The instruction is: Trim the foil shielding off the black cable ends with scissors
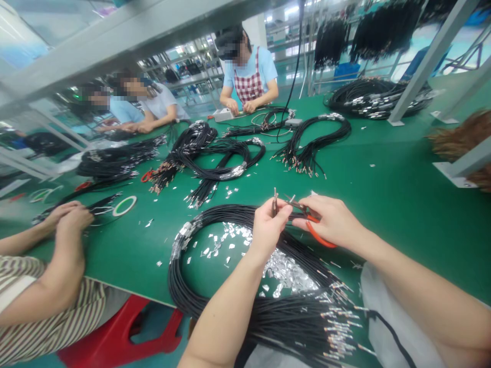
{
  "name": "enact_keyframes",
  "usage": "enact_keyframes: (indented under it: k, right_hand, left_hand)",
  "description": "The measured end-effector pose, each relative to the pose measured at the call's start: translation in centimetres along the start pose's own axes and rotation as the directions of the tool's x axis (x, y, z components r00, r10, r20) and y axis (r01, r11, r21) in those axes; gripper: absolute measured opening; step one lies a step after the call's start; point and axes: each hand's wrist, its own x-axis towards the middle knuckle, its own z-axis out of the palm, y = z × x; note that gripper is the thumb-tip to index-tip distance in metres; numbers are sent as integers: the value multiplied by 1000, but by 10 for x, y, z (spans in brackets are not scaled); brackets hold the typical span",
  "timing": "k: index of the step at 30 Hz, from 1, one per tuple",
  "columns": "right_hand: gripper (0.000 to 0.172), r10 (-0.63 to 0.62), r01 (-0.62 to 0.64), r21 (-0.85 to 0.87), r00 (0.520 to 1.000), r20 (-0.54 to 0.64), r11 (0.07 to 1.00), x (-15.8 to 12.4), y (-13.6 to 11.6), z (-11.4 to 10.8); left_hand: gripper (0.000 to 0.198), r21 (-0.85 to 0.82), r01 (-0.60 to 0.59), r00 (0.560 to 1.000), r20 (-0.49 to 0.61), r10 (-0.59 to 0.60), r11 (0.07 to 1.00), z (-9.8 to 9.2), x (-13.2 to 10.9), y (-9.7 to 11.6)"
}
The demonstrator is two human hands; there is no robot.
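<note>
My left hand (268, 225) is closed in a pinch on a thin black cable (274, 204), its tip sticking up above the fingers. Orange-handled scissors (321, 236) are in my right hand (337, 220), with the blades pointing left, close to the left fingertips. Whether the blades touch the cable, I cannot tell. Below both hands lies a large looped bundle of black cables (284, 319), bound with silvery wrap at the left, with bare coppery and silver ends at the lower right. Silver foil scraps (286, 271) are scattered inside the loop.
More black cable bundles (215, 158) lie across the green table (383, 194). At the left, a co-worker's hands (74, 217) work beside a tape roll (125, 206). Other people sit opposite. Grey frame posts (422, 56) rise at the right; a red stool (123, 332) stands lower left.
</note>
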Motion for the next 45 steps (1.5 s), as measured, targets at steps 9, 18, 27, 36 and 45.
enact_keyframes:
  k: [9, 18, 27, 36, 45]
  right_hand:
    - [29, 63, -68, 58, 995, 76, 996, 2, 4, 2]
    - [18, -367, 397, 32, 874, -320, 917, -4, 1, -4]
    - [29, -584, 499, -378, 797, -152, 780, -5, -7, -8]
    - [26, -504, 442, -467, 864, -9, 766, -16, -29, -5]
    - [12, -73, -65, 505, 966, 248, 861, -6, -4, -10]
  left_hand:
    - [20, -74, -24, 999, -33, 22, 997, -1, 0, 5]
    - [22, 65, 50, 992, 109, -57, 997, -3, -2, 7]
    - [24, 346, 5, 965, 245, -95, 938, -3, -4, 15]
    - [10, 418, -44, 924, 363, -122, 908, -12, -3, 12]
    - [7, 466, -84, 866, 472, -167, 881, -19, -1, 22]
